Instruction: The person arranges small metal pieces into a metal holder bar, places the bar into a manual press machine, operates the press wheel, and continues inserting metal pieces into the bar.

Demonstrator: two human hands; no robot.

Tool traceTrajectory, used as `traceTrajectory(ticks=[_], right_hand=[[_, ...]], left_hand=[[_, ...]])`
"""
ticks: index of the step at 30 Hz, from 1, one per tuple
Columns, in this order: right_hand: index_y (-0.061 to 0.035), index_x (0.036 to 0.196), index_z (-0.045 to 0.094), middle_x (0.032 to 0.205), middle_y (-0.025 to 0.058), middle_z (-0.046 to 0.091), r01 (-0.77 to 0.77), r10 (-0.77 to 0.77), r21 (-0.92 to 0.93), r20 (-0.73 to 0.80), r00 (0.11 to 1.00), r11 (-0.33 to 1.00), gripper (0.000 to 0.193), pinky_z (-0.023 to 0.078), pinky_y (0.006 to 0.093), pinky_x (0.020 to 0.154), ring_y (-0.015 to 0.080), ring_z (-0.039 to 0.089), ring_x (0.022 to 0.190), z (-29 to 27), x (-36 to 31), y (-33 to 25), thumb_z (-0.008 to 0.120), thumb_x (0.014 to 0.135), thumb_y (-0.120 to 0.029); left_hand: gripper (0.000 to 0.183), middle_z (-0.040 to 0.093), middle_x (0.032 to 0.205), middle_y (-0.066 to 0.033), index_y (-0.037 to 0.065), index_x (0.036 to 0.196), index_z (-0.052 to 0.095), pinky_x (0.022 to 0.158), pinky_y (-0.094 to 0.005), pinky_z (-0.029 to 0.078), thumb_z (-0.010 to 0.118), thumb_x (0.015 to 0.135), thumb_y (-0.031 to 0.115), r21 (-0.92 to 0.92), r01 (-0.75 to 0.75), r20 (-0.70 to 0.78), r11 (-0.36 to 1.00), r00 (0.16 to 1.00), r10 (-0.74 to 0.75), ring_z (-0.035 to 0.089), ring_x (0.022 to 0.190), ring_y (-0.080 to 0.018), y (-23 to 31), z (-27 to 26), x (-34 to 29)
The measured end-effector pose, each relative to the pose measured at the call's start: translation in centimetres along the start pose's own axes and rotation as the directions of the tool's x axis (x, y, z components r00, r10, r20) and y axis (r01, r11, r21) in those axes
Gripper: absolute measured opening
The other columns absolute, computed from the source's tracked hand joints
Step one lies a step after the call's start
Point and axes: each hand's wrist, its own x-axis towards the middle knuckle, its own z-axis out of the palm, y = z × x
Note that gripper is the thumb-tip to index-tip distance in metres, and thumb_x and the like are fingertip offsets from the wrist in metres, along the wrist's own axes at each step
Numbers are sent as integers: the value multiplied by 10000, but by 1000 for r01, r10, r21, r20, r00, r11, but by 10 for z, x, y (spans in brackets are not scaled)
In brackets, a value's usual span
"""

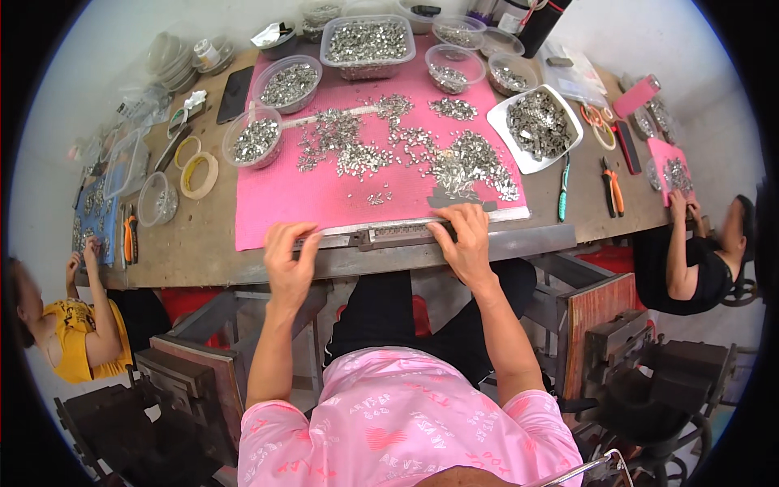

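A narrow metal bar [398,233] with a slotted, patterned middle lies along the front edge of a pink mat [276,195]. My left hand [290,258] is closed at the bar's left end, thumb and fingers bent over it. At its right part my right hand [464,243] grips with the thumb in front and the fingers behind; what lies under the fingertips is hidden. Just beyond the right fingers are flat grey strips [458,200]. Farther back, small silvery metal pieces [471,158] are strewn in loose heaps over the mat.
Tubs of metal pieces [367,42] stand at the back, with a white dish [527,154] at right. Pliers [613,191], a teal-handled tool [563,191] and tape rolls [199,176] lie beside the mat. People sit at both sides: a yellow shirt [73,337] left, a bare arm [677,243] right.
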Motion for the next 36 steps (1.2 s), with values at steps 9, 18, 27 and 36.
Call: traceTrajectory(ticks=[9,18,27,36], right_hand=[[-45,1018,700,960,84,667,-76,104,197,-135,985,977,140,444,380,822,265,610,874,1,-5,11,732,882,-59],[-28,1026,687,913,93,642,-158,187,141,-227,956,977,112,455,367,810,251,602,826,-7,-16,14,689,915,-16],[-18,1092,686,939,114,629,-109,62,-225,-205,977,968,188,460,373,759,259,599,785,-18,-23,17,698,904,-19],[37,988,715,1007,139,720,-331,491,594,-125,862,733,82,536,307,805,221,694,881,-12,-40,-9,695,912,13]], left_hand=[[404,596,1178,-92,89,1139,681,1037,-459,362,830,771,164,544,-164,57,823,986,159,540,1112,-290,-41,-43,-27],[467,653,982,-121,31,1196,623,857,-396,521,838,782,60,104,-108,200,989,976,86,654,884,-267,38,-66,1],[387,557,977,-86,119,1148,730,887,-419,391,812,797,260,68,-516,328,854,820,469,546,958,-261,58,119,21],[397,574,1167,-88,200,1239,713,971,-502,327,768,859,302,257,-438,277,862,887,368,520,1109,-269,51,108,-2]])
